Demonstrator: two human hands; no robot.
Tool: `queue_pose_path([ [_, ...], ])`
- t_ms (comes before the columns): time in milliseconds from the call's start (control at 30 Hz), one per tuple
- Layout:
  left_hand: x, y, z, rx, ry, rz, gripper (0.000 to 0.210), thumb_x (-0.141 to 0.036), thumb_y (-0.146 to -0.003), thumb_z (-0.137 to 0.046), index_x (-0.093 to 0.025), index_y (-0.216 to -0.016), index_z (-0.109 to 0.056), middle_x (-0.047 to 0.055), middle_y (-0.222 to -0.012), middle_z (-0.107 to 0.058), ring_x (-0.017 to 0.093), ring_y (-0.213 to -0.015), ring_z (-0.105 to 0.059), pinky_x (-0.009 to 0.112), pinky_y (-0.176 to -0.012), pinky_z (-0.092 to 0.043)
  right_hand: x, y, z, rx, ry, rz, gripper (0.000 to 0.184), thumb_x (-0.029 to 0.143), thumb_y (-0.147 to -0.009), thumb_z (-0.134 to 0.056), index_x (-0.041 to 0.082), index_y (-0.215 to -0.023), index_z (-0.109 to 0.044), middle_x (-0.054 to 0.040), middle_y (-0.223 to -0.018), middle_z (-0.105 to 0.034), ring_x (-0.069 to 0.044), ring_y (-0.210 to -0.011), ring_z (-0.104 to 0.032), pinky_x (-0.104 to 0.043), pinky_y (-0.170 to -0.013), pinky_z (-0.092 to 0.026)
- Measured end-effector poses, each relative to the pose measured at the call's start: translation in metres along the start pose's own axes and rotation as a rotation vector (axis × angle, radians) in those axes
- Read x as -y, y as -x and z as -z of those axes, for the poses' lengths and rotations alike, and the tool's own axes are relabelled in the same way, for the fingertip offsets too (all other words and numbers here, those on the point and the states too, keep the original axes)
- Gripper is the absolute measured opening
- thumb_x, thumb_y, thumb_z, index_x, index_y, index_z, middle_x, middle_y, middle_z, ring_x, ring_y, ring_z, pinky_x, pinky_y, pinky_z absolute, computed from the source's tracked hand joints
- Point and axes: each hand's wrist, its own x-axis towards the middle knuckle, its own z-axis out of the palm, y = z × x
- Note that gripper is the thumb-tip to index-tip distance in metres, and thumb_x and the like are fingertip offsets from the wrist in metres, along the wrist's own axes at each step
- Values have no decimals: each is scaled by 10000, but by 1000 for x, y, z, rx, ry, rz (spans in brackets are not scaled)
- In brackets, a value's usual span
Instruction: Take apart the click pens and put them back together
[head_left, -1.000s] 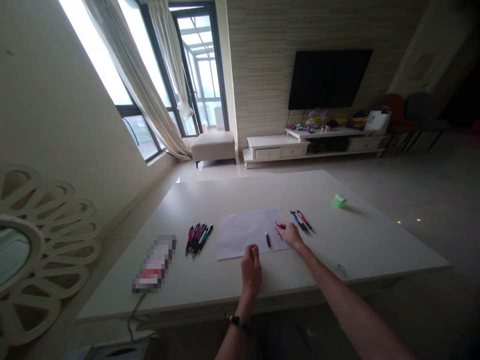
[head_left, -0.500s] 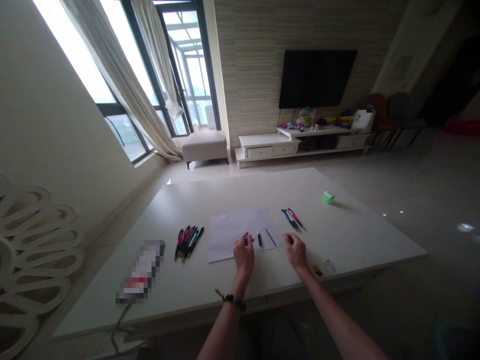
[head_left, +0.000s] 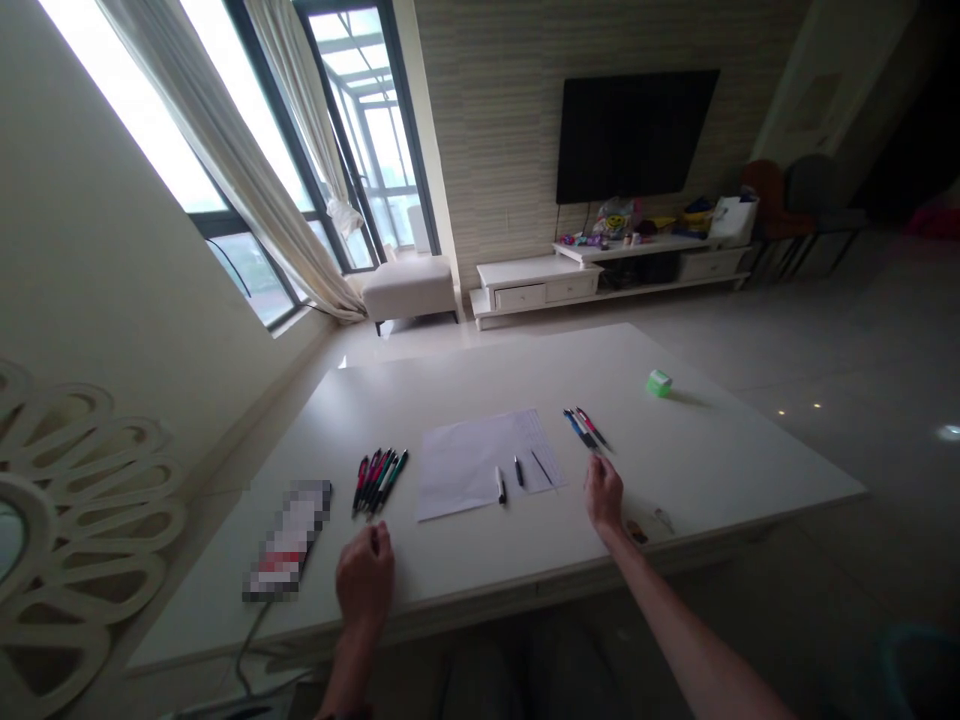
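My left hand (head_left: pixel 366 575) is closed just in front of a bundle of several pens (head_left: pixel 380 481) with red, black and green barrels; whatever its fingers may hold is hidden. On the right, my right hand (head_left: pixel 604 494) is curled closed above the table, near a few pens (head_left: pixel 586 428) in blue, white and pink. I cannot make out anything in its fingers. Between the hands lies a white sheet of paper (head_left: pixel 461 465). On its right part rest a white-and-black pen part (head_left: pixel 501 485), a short black pen part (head_left: pixel 518 471) and a thin dark refill (head_left: pixel 541 468).
A blurred-out flat object (head_left: pixel 289 540) with a cable lies at the white table's (head_left: pixel 247 620) left. A green box (head_left: pixel 659 383) stands at the far right. Small items (head_left: pixel 637 532) lie near the front edge, beside my right forearm.
My left hand has moved left and nearer, from the paper to the front of the pen bundle. The white-and-black pen part now shows where it was. My right hand has shifted slightly right.
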Motion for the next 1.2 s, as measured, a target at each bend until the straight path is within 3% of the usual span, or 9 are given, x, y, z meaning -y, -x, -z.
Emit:
queue_pose_path([
  [100, 19, 15, 6, -11, -138, -53, 312, -368, -853, -330, -195, -682, -524, 54, -673, -583, 209, -709, -541, 289, -646, -348, -2, 0, -1, -34, 33, 4, 501, 561, -848, -260, 174, -689, -536, -36, -555, -564, -170, -523, -467, -260, -541, -346],
  [200, 8, 21, 7, -4, -163, -92, 277, -371, -841, -357, -200, -709, -530, 47, -703, -592, 218, -745, -547, 299, -653, -347, 1, 1, -1, 14, 67, 25, 472, 528, -846, -282, 169, -705, -554, -67, -627, -617, -181, -565, -521, -256, -552, -362],
  [400, -85, 15, -11, 131, 51, -280, 272, -386, -870, -349, -199, -803, -535, 51, -794, -619, 190, -782, -574, 284, -698, -368, 22, 2, -10, 280, 398, 108, 287, 406, -818, -433, 180, -779, -605, -81, -709, -676, -187, -656, -623, -241, -591, -393],
  [500, -134, 11, -28, 217, 91, -283, 306, -428, -867, -361, -181, -855, -540, 73, -823, -626, 195, -776, -590, 282, -666, -373, 38, 0, -18, 407, 601, 154, 221, 366, -777, -507, 181, -820, -620, -106, -759, -690, -203, -708, -645, -252, -606, -408],
  [633, -169, 4, -49, 334, 83, -242, 271, -382, -841, -434, -146, -900, -552, 118, -863, -628, 220, -843, -596, 291, -685, -387, 55, -6, -31, 506, 754, 160, 246, 357, -721, -557, 161, -844, -641, -166, -843, -690, -258, -787, -655, -303, -647, -444],
  [767, -172, 4, -54, 374, 96, -195, 197, -283, -838, -429, -143, -890, -557, 112, -871, -624, 215, -855, -589, 292, -707, -390, 63, -13, -42, 559, 813, 112, 199, 264, -674, -564, 136, -784, -670, -207, -862, -683, -298, -817, -656, -338, -653, -464],
  [933, -161, 24, -44, 195, 383, -149, 245, -341, -881, -356, -176, -830, -531, 70, -796, -607, 186, -783, -579, 277, -683, -390, 60, -19, -42, 560, 727, 93, 128, 253, -603, -591, 146, -625, -659, -190, -781, -697, -283, -742, -663, -289, -572, -455],
  [1067, -152, 44, -45, 133, 726, -15, 275, -425, -877, -358, -202, -933, -509, 51, -807, -626, 167, -708, -587, 257, -633, -399, 56, -20, -32, 610, 342, -26, 203, 270, -582, -612, 157, -425, -552, -120, -500, -645, -191, -501, -616, -220, -436, -403],
  [1200, -149, 50, -51, 144, 856, 33, 285, -422, -859, -392, -202, -987, -519, 56, -823, -645, 174, -738, -599, 257, -643, -411, 76, -6, -21, 651, -56, -90, 215, 319, -694, -537, 145, -572, -566, -62, -523, -650, -124, -387, -557, -187, -353, -381],
])
